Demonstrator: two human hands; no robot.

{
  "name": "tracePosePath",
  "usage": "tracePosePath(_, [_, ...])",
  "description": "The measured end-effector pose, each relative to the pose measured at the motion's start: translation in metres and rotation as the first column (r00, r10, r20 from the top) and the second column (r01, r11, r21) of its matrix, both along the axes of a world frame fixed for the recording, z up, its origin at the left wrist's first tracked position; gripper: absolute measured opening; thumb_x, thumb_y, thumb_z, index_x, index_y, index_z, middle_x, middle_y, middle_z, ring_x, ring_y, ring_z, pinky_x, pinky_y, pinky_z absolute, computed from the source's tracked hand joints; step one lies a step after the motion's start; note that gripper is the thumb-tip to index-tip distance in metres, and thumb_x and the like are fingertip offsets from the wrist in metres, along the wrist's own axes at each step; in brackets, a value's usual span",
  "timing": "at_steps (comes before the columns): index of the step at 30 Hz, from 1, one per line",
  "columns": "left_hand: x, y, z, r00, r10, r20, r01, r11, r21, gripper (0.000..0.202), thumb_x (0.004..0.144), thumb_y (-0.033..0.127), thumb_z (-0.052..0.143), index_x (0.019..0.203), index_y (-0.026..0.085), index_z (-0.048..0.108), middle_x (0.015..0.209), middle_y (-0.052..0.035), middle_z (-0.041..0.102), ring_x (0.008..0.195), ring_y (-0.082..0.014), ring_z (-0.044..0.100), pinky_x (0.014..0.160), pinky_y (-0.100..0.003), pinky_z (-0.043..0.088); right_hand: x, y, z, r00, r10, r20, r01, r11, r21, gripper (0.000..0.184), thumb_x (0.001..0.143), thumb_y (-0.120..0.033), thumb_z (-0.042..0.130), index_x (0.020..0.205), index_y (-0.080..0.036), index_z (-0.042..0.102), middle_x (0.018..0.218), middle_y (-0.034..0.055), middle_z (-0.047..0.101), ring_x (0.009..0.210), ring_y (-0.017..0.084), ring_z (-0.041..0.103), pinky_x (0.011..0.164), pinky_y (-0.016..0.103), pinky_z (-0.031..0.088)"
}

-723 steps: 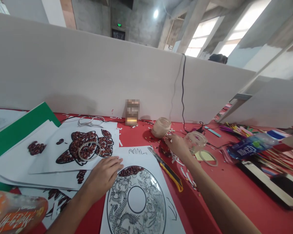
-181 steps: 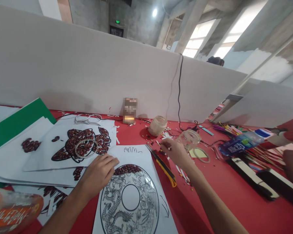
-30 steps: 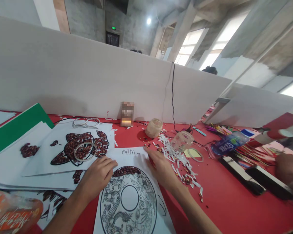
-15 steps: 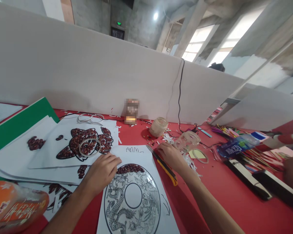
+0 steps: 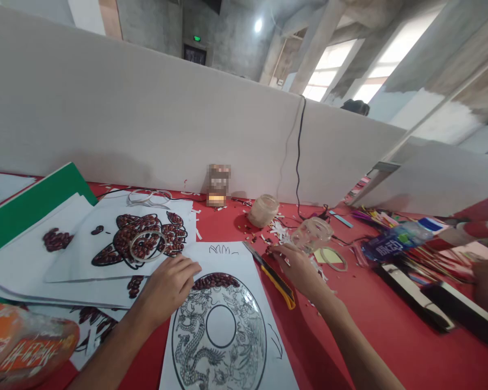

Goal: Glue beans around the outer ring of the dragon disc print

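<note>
Your loosely curled left hand (image 5: 168, 284), seemingly holding nothing, is resting on the upper-left edge of the drawing (image 5: 222, 326) on the bench (image 5: 382, 325), while your half-closed right hand (image 5: 296, 266), contents unclear, is hovering beside the knife (image 5: 275, 281), so a leftward slip is risking a cut.

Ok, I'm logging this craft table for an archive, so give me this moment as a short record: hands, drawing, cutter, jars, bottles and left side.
Left hand: resting at the ring drawing's upper left edge
Right hand: fingertips low near scattered scraps; any grip unclear
Ring drawing: dark red beans along its top arc only
Cutter: lying along the drawing's right edge
Jars: cloudy jar, clear jar
Bottles: orange bottle, blue-labelled bottle
Left side: bean-filled animal picture, green board
</note>
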State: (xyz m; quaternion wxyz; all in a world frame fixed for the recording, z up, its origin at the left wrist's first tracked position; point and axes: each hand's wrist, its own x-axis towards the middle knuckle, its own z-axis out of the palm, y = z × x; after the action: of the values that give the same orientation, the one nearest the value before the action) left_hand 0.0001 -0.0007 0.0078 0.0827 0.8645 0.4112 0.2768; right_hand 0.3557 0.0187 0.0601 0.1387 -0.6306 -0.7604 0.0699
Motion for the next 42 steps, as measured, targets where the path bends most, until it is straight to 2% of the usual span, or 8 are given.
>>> tracePosePath(7, [0.0,0.0,-0.001,1.0,-0.004,-0.005,0.004,1.0,0.01,0.03,0.097,0.011,0.045,0.114,0.018,0.069,0.113,-0.0062,0.073,0.107,-0.0237,0.061,0.096,-0.043,0.049,-0.004,0.007,-0.004,0.99,0.015,0.14,-0.014,1.0,-0.011,0.027,0.096,-0.017,0.043,0.098,-0.02,0.07,0.106,0.0084,0.07,0.093,0.022,0.066,0.081,0.031,0.048])
tracePosePath(12, [0.0,0.0,-0.001,1.0,-0.004,-0.002,0.004,1.0,-0.008,0.03,0.097,0.01,0.045,0.114,0.018,0.068,0.113,-0.0058,0.073,0.108,-0.0234,0.06,0.096,-0.042,0.049,-0.01,0.002,0.005,1.0,0.003,0.01,-0.003,1.0,0.018,0.014,0.089,-0.019,0.051,0.086,-0.019,0.064,0.09,0.0061,0.07,0.077,0.02,0.063,0.072,0.03,0.046])
tracePosePath(15, [-0.001,0.0,-0.001,1.0,-0.002,0.004,0.002,1.0,-0.008,0.03,0.097,0.011,0.045,0.113,0.02,0.069,0.112,-0.0052,0.073,0.107,-0.0227,0.061,0.097,-0.042,0.048,-0.033,-0.022,0.008,0.98,-0.034,-0.196,0.037,0.999,0.015,0.009,0.088,-0.023,0.054,0.088,-0.021,0.062,0.078,0.0007,0.068,0.067,0.016,0.061,0.065,0.026,0.045])
tracePosePath(18, [-0.001,0.0,-0.002,1.0,0.002,0.001,-0.002,1.0,0.001,0.029,0.097,0.012,0.046,0.113,0.02,0.069,0.112,-0.0051,0.073,0.107,-0.0228,0.061,0.097,-0.041,0.048,-0.067,-0.051,0.003,0.947,0.017,-0.322,-0.036,0.998,-0.053,0.009,0.09,-0.021,0.053,0.089,-0.022,0.062,0.077,-0.0014,0.067,0.067,0.015,0.06,0.063,0.024,0.044])
tracePosePath(23, [0.0,0.0,-0.001,1.0,0.005,-0.01,-0.005,1.0,0.002,0.029,0.097,0.011,0.045,0.113,0.019,0.069,0.112,-0.0055,0.073,0.107,-0.0231,0.061,0.096,-0.042,0.049,-0.101,-0.07,-0.011,0.976,0.077,-0.202,-0.079,0.997,-0.001,0.01,0.09,-0.015,0.056,0.091,-0.023,0.062,0.091,0.0024,0.068,0.084,0.019,0.064,0.076,0.029,0.045])
tracePosePath(30, [0.0,0.0,0.0,1.0,0.004,-0.018,-0.004,1.0,-0.011,0.029,0.097,0.011,0.045,0.113,0.019,0.068,0.113,-0.0056,0.072,0.108,-0.0233,0.06,0.098,-0.043,0.047,-0.106,-0.065,-0.015,0.989,0.089,-0.118,-0.09,0.996,-0.006,0.01,0.091,-0.014,0.061,0.09,-0.024,0.065,0.094,0.0023,0.069,0.09,0.021,0.064,0.082,0.033,0.044])
tracePosePath(37, [0.0,0.0,-0.001,1.0,0.001,-0.011,-0.001,1.0,-0.003,0.028,0.097,0.012,0.046,0.113,0.02,0.068,0.113,-0.0051,0.072,0.108,-0.0224,0.06,0.099,-0.041,0.047,-0.104,-0.066,-0.014,0.967,0.003,-0.254,-0.014,0.999,-0.042,0.01,0.096,-0.021,0.055,0.094,-0.023,0.065,0.096,0.0033,0.067,0.091,0.021,0.064,0.08,0.033,0.046])
tracePosePath(42, [0.0,0.0,0.0,1.0,-0.006,-0.022,0.006,1.0,-0.006,0.028,0.098,0.012,0.045,0.113,0.018,0.068,0.113,-0.0058,0.072,0.107,-0.0233,0.06,0.099,-0.043,0.048,-0.102,-0.066,-0.015,0.967,0.023,-0.254,-0.028,0.999,-0.016,0.01,0.097,-0.021,0.055,0.099,-0.024,0.064,0.101,0.0041,0.065,0.096,0.022,0.062,0.085,0.035,0.047])
